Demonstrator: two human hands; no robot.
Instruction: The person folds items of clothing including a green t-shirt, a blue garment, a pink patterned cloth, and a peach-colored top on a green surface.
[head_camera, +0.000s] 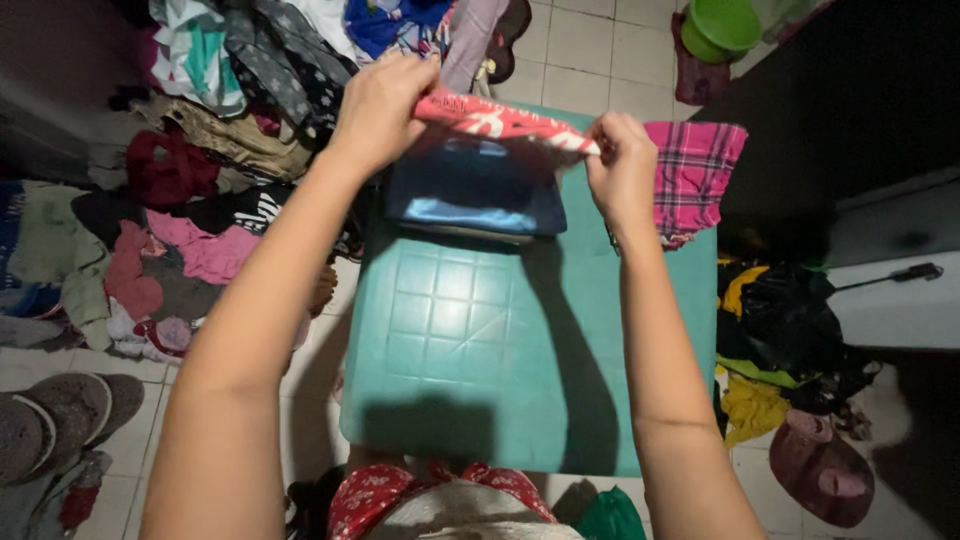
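Two bare forearms reach to twelve o'clock over a teal plastic table (470, 350). Left hand (378, 108) and right hand (622, 165) each pinch shut on a red printed cloth (500, 122), stretched between them above folded blue garments (475, 190). It looks light, soft, limp; best gripped at its ends.

Both arms showing bare from elbow to wrist, no sleeves, no rings or watch visible on left hand (378, 108) or right hand (622, 168). Wearing red white-flowered fabric garment (365, 497) at lap.
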